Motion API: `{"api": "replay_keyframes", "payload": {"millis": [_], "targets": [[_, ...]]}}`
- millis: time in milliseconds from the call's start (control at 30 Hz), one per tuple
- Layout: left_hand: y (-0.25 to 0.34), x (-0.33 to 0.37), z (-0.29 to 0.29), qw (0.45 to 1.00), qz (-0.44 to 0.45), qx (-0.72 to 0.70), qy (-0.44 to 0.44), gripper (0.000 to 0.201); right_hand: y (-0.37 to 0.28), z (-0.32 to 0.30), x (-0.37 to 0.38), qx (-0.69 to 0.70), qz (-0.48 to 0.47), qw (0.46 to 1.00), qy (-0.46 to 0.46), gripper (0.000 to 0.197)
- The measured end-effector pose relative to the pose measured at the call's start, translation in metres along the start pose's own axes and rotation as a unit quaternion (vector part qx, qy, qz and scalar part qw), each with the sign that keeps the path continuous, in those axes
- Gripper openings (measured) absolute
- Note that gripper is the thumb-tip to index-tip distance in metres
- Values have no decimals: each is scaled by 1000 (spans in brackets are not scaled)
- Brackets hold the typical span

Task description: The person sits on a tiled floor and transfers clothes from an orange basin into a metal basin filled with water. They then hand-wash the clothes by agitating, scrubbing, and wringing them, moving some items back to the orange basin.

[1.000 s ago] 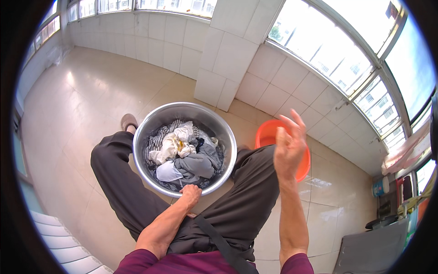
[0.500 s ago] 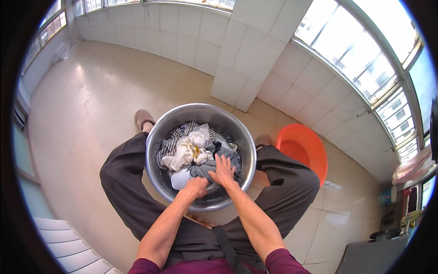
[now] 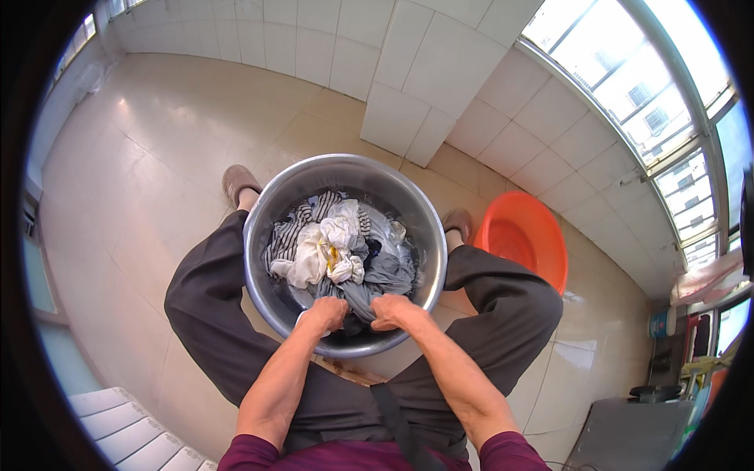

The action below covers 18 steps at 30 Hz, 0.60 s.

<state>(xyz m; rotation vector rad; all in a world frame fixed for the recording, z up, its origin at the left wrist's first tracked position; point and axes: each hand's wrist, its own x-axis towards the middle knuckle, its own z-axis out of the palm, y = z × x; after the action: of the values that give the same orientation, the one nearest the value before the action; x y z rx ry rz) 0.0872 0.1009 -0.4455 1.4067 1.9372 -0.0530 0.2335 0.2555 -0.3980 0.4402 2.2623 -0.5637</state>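
Metal basin: the wide silver bowl (image 3: 430,259) stands on the tiled floor (image 3: 181,196) between the person's spread knees, with all of the handled cloth inside it.
Grey cloth: this piece (image 3: 389,275) lies bunched in the near right part of the bowl, its near end drawn up between the two hands.
Left hand: the hand (image 3: 326,314) is over the near side of the bowl, its fingers curled closed, apparently on the grey cloth; the fingertips are hidden.
Right hand: the hand (image 3: 393,312) is just beside it, fingers bent tight around a fold of the same cloth, no gap showing.
Done so far: the pieces look wet and heaped together, and one seems to be gripped by both hands; handling appears under way rather than finished.
Left over: the white cloth (image 3: 308,255) and the striped cloth (image 3: 287,235) lie crumpled, free of the hands; how thoroughly any piece has been worked cannot be told.
Orange tub: it (image 3: 514,243) stands near the right knee, apart from both hands.
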Motion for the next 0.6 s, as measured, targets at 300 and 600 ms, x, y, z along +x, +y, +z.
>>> {"api": "replay_keyframes", "payload": {"millis": [300,600], "targets": [[-8,-17,-113,982,-37,-60,174,45,13,-82,-34,21,114,962,248,85],[-21,81,-21,932,-142,-122,311,94,11,48,77,39,154,984,76,120]]}}
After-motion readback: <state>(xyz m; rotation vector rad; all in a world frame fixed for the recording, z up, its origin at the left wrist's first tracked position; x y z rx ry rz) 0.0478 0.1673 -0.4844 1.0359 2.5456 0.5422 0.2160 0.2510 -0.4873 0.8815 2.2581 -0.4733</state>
